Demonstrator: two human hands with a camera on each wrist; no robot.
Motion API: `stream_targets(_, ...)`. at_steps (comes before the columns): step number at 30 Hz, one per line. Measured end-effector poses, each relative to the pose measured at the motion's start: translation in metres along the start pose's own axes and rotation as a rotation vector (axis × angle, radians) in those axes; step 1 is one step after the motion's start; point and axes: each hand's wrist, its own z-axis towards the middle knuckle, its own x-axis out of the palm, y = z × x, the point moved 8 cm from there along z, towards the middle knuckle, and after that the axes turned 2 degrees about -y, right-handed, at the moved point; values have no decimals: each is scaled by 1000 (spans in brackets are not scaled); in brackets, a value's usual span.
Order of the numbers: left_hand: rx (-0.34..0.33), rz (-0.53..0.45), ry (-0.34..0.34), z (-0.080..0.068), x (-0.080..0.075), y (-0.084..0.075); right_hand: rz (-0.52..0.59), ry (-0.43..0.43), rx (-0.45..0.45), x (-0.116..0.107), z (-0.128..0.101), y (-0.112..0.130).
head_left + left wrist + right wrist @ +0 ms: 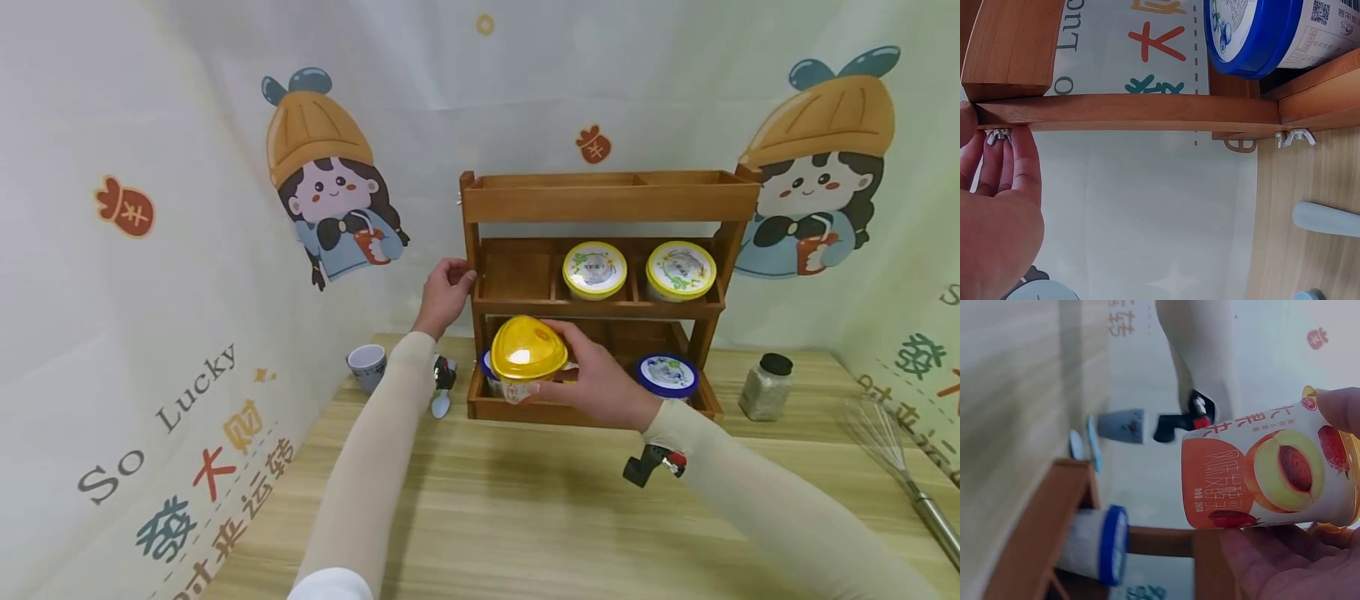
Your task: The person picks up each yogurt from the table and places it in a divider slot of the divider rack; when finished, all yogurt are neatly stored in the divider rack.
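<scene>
A yogurt cup [528, 350] with a yellow rounded-triangle lid is held by my right hand [603, 383], in front of the lower tier of a wooden shelf rack [615, 202]. Peach and red fruit pictures show on the cup [1260, 475] in the right wrist view, with thumb and fingers on opposite sides of it. My left hand [444, 293] grips the rack's left upright at middle-tier height. Seen from the left wrist, that hand [1004, 219] has its fingers beside a wing nut [999, 135] on the upright. A blue-lidded tub [1316, 34] sits in the lower tier.
Two yellow-lidded tubs, left [595, 271] and right [681, 271], stand in the middle tier; another blue-lidded tub [667, 377] is at lower right. A mug [367, 367] and spoon [441, 404] lie left. A black-capped jar [767, 387] and whisk [907, 479] are right.
</scene>
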Motion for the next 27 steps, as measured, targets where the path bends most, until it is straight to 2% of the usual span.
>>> stream_targets(8,-8,18,8,-1,-1,4,-63,-72,-80,-22,28,22)
stream_targets(12,-11,21,18,-3,0,8,-73,-106,-77,-28,41,27)
stream_targets(19,-8,32,16,-1,2,6,-88,-160,-72,-36,63,28)
stream_targets(27,-4,33,24,3,2,4,-47,-243,-54,-41,88,19)
